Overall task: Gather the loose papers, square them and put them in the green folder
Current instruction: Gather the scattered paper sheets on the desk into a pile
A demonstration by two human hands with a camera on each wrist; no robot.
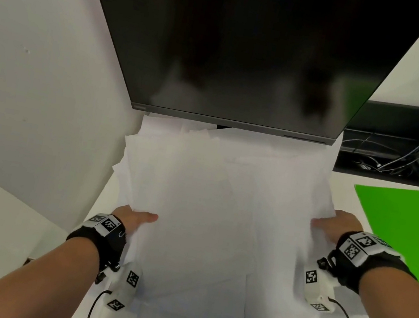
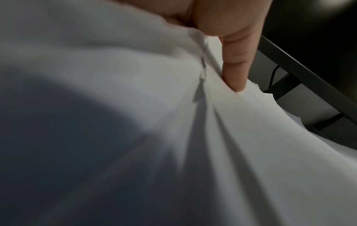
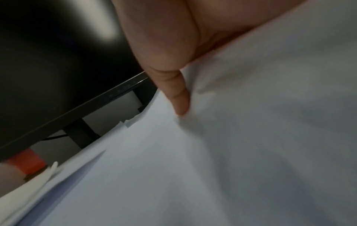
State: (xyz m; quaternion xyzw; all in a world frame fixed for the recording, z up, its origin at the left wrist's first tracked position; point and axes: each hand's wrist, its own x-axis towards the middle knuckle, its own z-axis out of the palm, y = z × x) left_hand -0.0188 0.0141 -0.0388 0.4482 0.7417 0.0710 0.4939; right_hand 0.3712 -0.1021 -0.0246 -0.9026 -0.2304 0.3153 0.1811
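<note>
A spread of white papers lies fanned and overlapping on the white bench, its far edges ragged beneath a dark monitor. The left hand takes the pile's left edge and the right hand its right edge, each with a thumb laid on top; the other fingers are hidden below the sheets. Each grip appears to be grasping the papers, thumb above and fingers below, likely so the two sides can be drawn together into one stack. In the left wrist view the thumb presses a crease into the top sheet; the right wrist view shows the other thumb doing the same. The green folder waits on the bench just right of the right hand, lying flat within easy reach. Squaring is not yet done: corners point several ways.
</note>
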